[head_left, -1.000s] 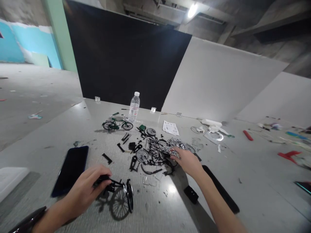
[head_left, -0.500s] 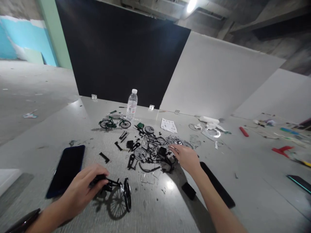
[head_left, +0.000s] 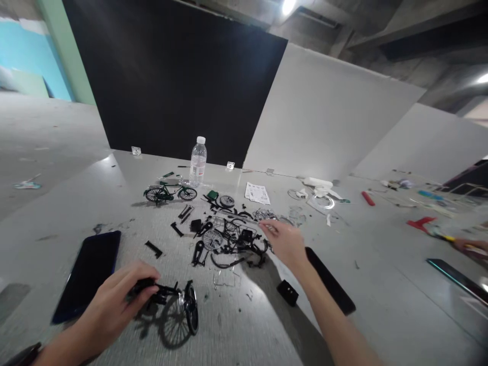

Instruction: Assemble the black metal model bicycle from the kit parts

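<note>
black model bike (head_left: 168, 291) pinched in left grip (head_left: 121, 292); right hand (head_left: 285, 245) stretched forward, hold unclear.

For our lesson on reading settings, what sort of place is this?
Probably a makeshift workspace in an unfinished building, judging by the bare concrete ceiling, the black partition panel and the table strewn with model bicycle parts.

Across the grey tabletop (head_left: 229, 345) before us, we see black bicycle parts (head_left: 247, 235) strewn mid-surface, a green model bicycle (head_left: 163, 193) standing near a clear bottle (head_left: 197, 165), printed papers (head_left: 257, 193), and a dark phone (head_left: 88, 270) at left.
</note>
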Action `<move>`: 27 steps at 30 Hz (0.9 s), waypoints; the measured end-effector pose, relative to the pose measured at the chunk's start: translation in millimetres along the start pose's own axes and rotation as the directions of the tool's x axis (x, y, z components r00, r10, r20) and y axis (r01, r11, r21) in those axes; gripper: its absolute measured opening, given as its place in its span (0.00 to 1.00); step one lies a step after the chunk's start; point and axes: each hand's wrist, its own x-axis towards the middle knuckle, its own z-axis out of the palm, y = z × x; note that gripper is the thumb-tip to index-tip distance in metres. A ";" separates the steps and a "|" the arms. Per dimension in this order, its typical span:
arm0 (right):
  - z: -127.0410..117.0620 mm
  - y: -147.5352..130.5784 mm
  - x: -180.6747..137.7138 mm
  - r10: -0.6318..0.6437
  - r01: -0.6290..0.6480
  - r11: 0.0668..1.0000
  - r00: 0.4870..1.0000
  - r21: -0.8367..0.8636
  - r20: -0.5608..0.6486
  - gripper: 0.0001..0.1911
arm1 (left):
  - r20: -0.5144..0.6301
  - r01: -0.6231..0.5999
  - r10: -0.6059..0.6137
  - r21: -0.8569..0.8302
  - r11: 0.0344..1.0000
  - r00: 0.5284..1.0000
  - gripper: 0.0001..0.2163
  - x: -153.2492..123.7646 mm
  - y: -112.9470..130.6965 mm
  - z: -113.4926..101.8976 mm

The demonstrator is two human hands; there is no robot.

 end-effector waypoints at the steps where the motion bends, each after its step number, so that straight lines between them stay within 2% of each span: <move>1: 6.8 -9.7 -4.7 -0.030 0.030 1.000 0.999 0.001 0.021 0.16 | -0.003 -0.006 0.006 0.004 1.000 1.000 0.05 -0.1 -0.2 -0.1; 5: 32.0 -44.6 -19.0 -0.110 0.111 0.994 0.983 0.003 0.148 0.12 | -0.025 -0.022 0.023 0.021 1.000 0.999 0.06 -1.2 -2.5 0.8; 8: 30.8 -46.3 -15.7 -0.085 0.088 0.996 0.970 -0.001 0.228 0.12 | -0.013 0.001 0.000 0.015 1.000 1.000 0.08 -4.2 -5.3 2.6; 10: 18.2 -30.3 -7.6 0.021 -0.011 0.999 0.964 -0.037 0.264 0.19 | -0.006 0.015 -0.015 0.006 1.000 1.000 0.08 -6.1 -6.7 3.6; 11: 9.9 -17.9 -3.2 0.118 -0.101 0.992 0.954 -0.075 0.276 0.23 | -0.003 0.022 -0.022 0.004 1.000 1.000 0.08 -6.6 -7.0 3.9; 13: -7.0 11.1 4.0 0.266 -0.234 0.960 0.934 -0.157 0.237 0.28 | 0.003 0.027 -0.027 0.003 1.000 1.000 0.08 -6.7 -7.1 3.9; 15: -18.8 39.0 7.4 0.387 -0.339 0.909 0.903 -0.243 0.186 0.27 | 0.005 0.015 -0.015 0.007 1.000 1.000 0.08 -5.8 -6.8 3.4; 17: -22.3 58.6 7.4 0.442 -0.380 0.880 0.874 -0.285 0.201 0.23 | 0.000 -0.003 0.003 0.015 1.000 1.000 0.08 -5.0 -6.7 3.0; 20: -15.5 67.5 5.5 0.418 -0.354 0.897 0.874 -0.264 0.249 0.20 | -0.011 0.007 -0.007 0.020 1.000 1.000 0.08 -5.5 -7.5 4.2; 25: -8.5 58.0 7.8 0.298 -0.266 0.954 0.892 -0.139 0.339 0.26 | -0.005 0.028 -0.028 0.014 1.000 1.000 0.09 -7.7 -8.7 6.1; 27: -13.2 60.1 9.0 0.317 -0.286 0.948 0.892 -0.140 0.323 0.28 | -0.003 0.029 -0.029 0.019 0.999 1.000 0.09 -7.4 -7.9 5.0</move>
